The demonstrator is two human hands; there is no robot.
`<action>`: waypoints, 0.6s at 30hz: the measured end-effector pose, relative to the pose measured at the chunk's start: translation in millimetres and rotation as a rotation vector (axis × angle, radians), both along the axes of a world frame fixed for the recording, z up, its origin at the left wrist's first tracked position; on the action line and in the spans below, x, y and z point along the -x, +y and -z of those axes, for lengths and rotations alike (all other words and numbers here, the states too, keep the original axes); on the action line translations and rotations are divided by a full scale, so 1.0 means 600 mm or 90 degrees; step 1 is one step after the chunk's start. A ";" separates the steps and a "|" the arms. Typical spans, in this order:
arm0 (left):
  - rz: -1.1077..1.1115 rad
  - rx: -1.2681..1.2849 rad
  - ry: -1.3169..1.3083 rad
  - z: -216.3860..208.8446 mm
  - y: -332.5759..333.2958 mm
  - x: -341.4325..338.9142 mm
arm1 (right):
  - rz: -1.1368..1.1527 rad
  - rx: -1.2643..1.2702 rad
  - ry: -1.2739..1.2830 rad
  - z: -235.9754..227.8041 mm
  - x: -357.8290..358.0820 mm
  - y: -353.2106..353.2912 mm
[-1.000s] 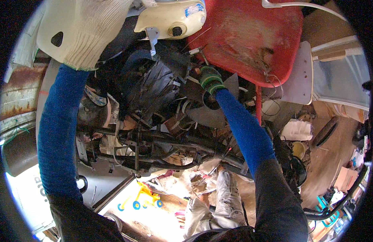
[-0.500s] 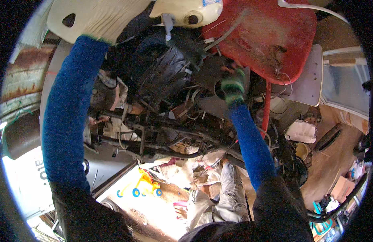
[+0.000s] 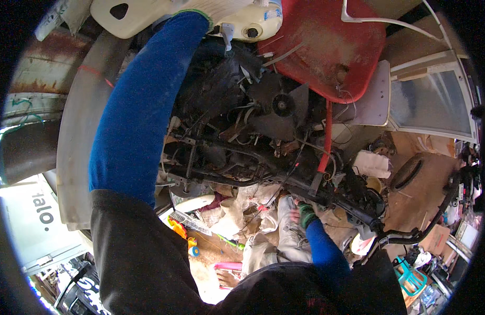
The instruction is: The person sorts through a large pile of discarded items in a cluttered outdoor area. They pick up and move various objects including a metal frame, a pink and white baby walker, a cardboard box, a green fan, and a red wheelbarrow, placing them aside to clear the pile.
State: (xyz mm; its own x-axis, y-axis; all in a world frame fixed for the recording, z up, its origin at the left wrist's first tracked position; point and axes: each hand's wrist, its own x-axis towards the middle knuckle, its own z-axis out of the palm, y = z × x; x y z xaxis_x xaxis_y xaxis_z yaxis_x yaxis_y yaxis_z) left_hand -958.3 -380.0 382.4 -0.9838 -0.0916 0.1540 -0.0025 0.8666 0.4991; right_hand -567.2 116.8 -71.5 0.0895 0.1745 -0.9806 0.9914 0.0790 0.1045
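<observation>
Head view.

- Left hand [image 3: 221,6]: far, top centre, in a pale knit glove at the end of a blue sleeve [image 3: 143,105]; mostly cut off by the frame edge, resting against the cream plastic panel [image 3: 128,16]. Finger spread cannot be told.
- Right hand [image 3: 301,214]: near, lower centre-right, in a green-cuffed glove. It sits low beside the stripped motorcycle frame [image 3: 242,157], just under the dark frame tube [image 3: 284,181]. Fingers look curled; whether they grip anything cannot be told.
- Stripped motorcycle frame: centre of scene, dark, greasy, with loose wiring and a black cooling fan [image 3: 282,105].
- Red body panel [image 3: 326,47]: far right of centre, dusty, above the frame.
- Cream fuel tank [image 3: 250,23]: far centre, touching the cream panel.
- Handlebar [image 3: 426,226]: near right, black.
- Yellow toy [image 3: 179,231]: near, on the ground left of centre, among rags.
</observation>
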 end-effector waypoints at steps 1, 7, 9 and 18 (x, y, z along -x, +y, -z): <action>0.087 0.091 0.060 0.007 -0.009 0.010 | 0.045 0.055 0.063 0.026 -0.027 -0.002; 0.279 0.741 0.319 0.039 -0.054 0.040 | -0.227 -0.175 0.141 0.102 0.010 -0.058; 0.191 0.587 0.222 0.034 -0.042 0.035 | -0.238 -0.193 0.183 0.082 0.036 -0.071; 0.011 0.113 -0.015 -0.017 -0.004 0.014 | -0.329 -0.299 0.325 -0.007 0.081 -0.070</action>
State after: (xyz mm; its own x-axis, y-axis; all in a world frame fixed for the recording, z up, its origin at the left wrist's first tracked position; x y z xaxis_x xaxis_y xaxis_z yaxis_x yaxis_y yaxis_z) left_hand -966.5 -382.6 392.4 -0.9884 -0.0486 0.1437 0.0030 0.9410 0.3383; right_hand -616.0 75.1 -67.1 -0.5450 0.4691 -0.6949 0.7772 0.5936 -0.2089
